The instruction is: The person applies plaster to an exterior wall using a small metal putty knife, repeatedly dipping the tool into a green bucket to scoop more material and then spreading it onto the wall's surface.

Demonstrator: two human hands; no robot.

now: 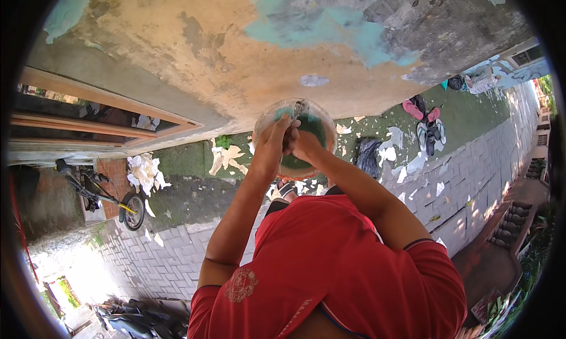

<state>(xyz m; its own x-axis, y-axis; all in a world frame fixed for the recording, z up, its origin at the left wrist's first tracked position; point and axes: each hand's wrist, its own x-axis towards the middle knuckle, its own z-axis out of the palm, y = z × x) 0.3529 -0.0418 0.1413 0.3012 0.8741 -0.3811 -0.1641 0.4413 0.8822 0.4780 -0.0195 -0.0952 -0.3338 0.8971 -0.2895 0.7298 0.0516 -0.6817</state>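
Note:
A round, pale-rimmed bucket (331,137) with a dark green inside stands before me at the foot of the wall. Over its opening, both hands come close together. My left hand (275,133) is closed, fingers pointing up toward the bucket's far rim. Beside it, my right hand (302,143) is closed too, its fingers touching or nearly touching the left ones. A small greyish object (299,107) shows just beyond the fingertips; its kind is too small to tell. What lies between the fingers is hidden.
The wall (230,56) has patchy peeling paint. Paint flakes (227,157) litter the ground. A black plastic bag (369,156) lies right of the bucket, sandals (422,135) farther right. At left are a wooden-framed window (100,123), a heap of scraps (144,172) and a small bicycle (127,208).

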